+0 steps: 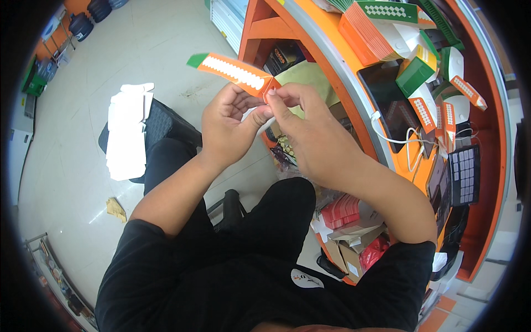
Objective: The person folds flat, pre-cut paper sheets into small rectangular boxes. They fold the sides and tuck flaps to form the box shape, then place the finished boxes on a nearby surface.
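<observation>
Above my lap, both hands hold a partly folded cardboard food box [235,72], orange with a green end and a row of white printed shapes. My left hand [227,124] is closed around its lower edge, thumb toward the right. At the folded right end, the thumb and fingers of my right hand [312,124] pinch the orange card. The fingertips of both hands nearly meet there, and part of the box is hidden behind them. On a dark seat [166,130] to my left lies a stack of flat white card blanks [126,135].
An orange counter [423,171] curves along the right. On it are nested orange boxes [365,36], loose folded boxes [417,69], a black tablet [387,99], white cable [409,146] and a keypad [464,174]. Shelves below hold red card pieces [340,211]. Water jugs [80,26] stand far left.
</observation>
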A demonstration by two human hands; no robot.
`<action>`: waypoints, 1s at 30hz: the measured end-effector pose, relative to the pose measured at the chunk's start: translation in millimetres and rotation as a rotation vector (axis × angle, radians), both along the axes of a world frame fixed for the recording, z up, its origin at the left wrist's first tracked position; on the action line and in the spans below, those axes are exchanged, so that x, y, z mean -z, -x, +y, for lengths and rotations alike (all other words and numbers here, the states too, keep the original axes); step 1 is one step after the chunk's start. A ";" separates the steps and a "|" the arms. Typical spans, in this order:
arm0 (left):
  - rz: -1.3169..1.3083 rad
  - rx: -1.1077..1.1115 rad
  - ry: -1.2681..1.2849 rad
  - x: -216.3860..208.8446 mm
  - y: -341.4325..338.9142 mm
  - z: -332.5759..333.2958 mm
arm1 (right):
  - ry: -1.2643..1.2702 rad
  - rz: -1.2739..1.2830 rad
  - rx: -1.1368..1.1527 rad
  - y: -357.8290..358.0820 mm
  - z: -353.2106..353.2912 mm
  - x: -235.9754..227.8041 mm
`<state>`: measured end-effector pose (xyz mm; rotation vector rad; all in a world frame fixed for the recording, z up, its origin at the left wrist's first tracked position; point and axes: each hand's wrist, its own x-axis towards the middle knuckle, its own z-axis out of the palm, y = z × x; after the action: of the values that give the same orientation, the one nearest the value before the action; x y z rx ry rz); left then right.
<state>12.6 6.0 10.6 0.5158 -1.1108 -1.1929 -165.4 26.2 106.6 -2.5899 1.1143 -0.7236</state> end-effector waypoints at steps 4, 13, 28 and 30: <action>-0.078 0.036 0.000 -1.0 -3.6 -1.4 | 0.004 0.041 -0.001 3.1 -3.2 -9.2; -0.667 -0.280 0.289 7.9 -5.0 -2.4 | -0.622 -0.523 0.191 11.9 -25.3 -11.3; -1.152 -0.128 0.356 -2.6 -3.6 1.7 | -0.754 -0.596 0.498 30.1 -41.9 -20.7; -0.988 -0.100 0.287 -0.2 -1.0 6.7 | -0.725 -0.481 0.418 25.3 -38.4 -17.6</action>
<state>13.6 12.7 10.9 0.9630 -2.0218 -0.6369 -190.7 -12.2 124.2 -1.5071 1.4196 -0.7764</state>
